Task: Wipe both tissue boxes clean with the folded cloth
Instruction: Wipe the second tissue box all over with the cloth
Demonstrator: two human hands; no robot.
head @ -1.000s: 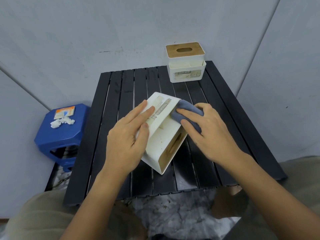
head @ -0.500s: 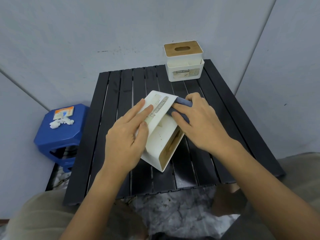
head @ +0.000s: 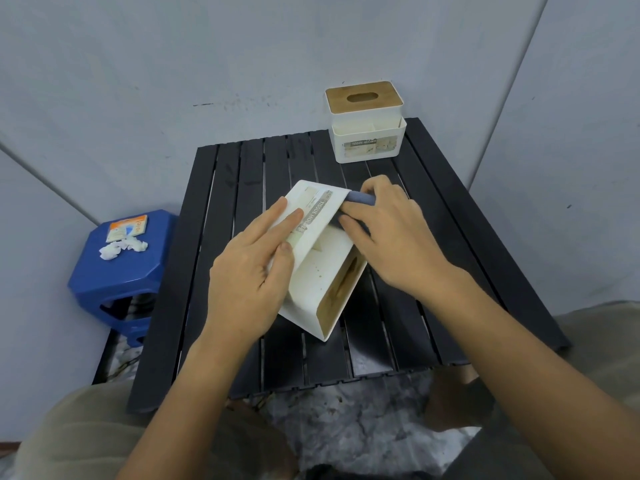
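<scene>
A white tissue box (head: 320, 271) lies tipped on its side in the middle of the black slatted table (head: 221, 188), its wooden lid facing right. My left hand (head: 252, 271) holds it from the left, fingers over its labelled face and thumb on the near edge. My right hand (head: 391, 237) grips the folded blue-grey cloth (head: 360, 199) and presses it against the box's far right corner; the hand hides most of the cloth. A second white tissue box (head: 367, 133) with a wooden lid stands upright at the table's back right.
A blue plastic stool (head: 117, 271) stands left of the table, bearing a small orange packet (head: 126, 228) and crumpled white tissue (head: 121, 247). Grey walls close in behind and on both sides. My knees are below the table's near edge.
My right hand has slid the cloth along the box's right side towards its far corner. The cloth now shows less under the fingers. My left hand and the box have stayed put.
</scene>
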